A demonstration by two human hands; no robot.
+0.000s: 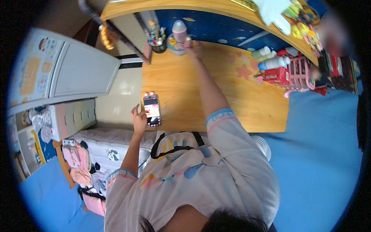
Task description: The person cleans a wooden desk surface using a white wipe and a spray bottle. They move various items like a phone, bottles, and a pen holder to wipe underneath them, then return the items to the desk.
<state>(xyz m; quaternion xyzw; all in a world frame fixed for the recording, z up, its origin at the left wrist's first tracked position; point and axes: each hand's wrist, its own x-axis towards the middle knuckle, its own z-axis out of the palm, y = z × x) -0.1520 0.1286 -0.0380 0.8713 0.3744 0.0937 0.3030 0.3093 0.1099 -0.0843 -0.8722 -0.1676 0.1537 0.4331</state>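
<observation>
At the left edge of the wooden table lies a smartphone [152,111] with a lit screen and a case with pinkish bumps at its top. My left hand [139,118] is beside it with fingers apart, one fingertip over the screen's left side. My right arm stretches to the far side of the table. There my right hand [195,51] has its fingers closed around a small pinkish thing [188,42], which is blurred and partly hidden. It is at the right side of a round tub [176,49] with colourful contents. A pink bottle with a whitish cap [179,31] stands at the tub.
A dark pen holder [159,47] with pens stands left of the tub. Bottles [274,62], a red box [276,76] and a pink basket [301,73] line the table's right side. A wooden shelf [216,7] runs above the back. A grey-white cabinet [83,71] stands at left.
</observation>
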